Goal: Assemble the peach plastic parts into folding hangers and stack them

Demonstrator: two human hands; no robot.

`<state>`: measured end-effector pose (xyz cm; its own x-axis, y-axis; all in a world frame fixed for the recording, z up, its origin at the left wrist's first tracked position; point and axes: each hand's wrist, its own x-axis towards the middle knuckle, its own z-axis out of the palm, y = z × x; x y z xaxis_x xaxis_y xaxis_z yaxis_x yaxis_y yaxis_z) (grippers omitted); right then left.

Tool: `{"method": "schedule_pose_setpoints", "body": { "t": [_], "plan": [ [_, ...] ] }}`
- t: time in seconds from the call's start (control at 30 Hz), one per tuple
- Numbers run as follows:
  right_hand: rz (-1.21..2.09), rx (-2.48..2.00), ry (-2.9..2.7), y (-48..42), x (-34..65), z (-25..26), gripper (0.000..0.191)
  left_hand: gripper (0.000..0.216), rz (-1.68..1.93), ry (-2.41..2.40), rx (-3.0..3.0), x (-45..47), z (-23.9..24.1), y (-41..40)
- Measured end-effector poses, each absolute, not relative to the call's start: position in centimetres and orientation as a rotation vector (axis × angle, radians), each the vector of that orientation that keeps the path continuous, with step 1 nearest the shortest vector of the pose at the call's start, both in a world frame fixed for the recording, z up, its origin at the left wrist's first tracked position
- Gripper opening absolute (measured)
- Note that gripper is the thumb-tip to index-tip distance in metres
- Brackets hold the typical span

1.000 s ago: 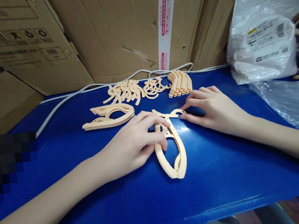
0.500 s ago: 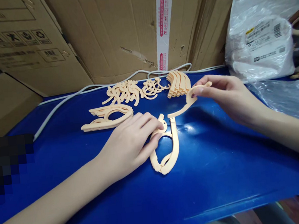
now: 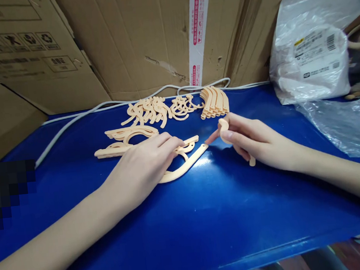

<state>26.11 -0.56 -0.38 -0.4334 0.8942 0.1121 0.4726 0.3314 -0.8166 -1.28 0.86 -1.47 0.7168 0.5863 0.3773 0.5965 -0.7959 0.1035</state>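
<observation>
My left hand (image 3: pixel 153 165) lies over a beige plastic folding hanger (image 3: pixel 187 165), its fingers closed on the folded parts and hiding much of them. One hanger arm points up and right, its holed end near my right forefinger. Between the thumb and fingers of my right hand (image 3: pixel 247 139) is a curved beige hook piece (image 3: pixel 223 125). Its rounded top shows above the thumb and its other end below the palm; the fingers hide the middle. My right forefinger reaches out and appears to touch the tip of the hanger arm. Behind my left hand lie more folded hangers (image 3: pixel 114 151).
Along the back are a pile of curved hook pieces (image 3: pixel 148 110), some thin curved pieces (image 3: pixel 182 107) and a neat stack of hanger arms (image 3: pixel 214 102). A white cable (image 3: pixel 70 120) runs before the cardboard boxes (image 3: pixel 145 36). A plastic-wrapped package (image 3: pixel 313 62) stands right on the blue table (image 3: pixel 208 234).
My left hand has turned the hanger so its open end now points right, next to the folded ones. My right hand has come lower and nearer, tilting the hook piece upright.
</observation>
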Motion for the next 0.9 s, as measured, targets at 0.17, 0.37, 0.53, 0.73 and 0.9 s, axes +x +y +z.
{"method": "schedule_pose_setpoints", "body": {
  "t": [0.17,0.37,0.53,0.73,0.9],
  "plan": [
    [1.264,-1.136,-2.019,-0.5,26.0,-0.1,0.028,0.02,-0.532,-0.924,-2.731,-1.5,-1.7,1.1],
    [0.849,-1.27,-2.221,0.0,26.3,-0.3,0.036,0.02,-0.544,-0.932,-2.716,-0.9,-1.2,0.6],
    [0.399,-1.316,-2.461,0.0,26.7,-0.4,0.035,0.013,-0.586,-0.827,-3.105,-0.3,-0.4,-0.3],
    [0.282,-1.28,-2.576,0.4,27.0,-0.7,0.043,0.01,-0.395,-0.812,-3.278,-0.4,-0.8,-0.2],
    [0.271,-1.105,-2.577,0.7,27.3,-0.8,0.047,0.017,-0.422,-0.863,-3.331,-0.3,-1.3,0.0]
  ]
}}
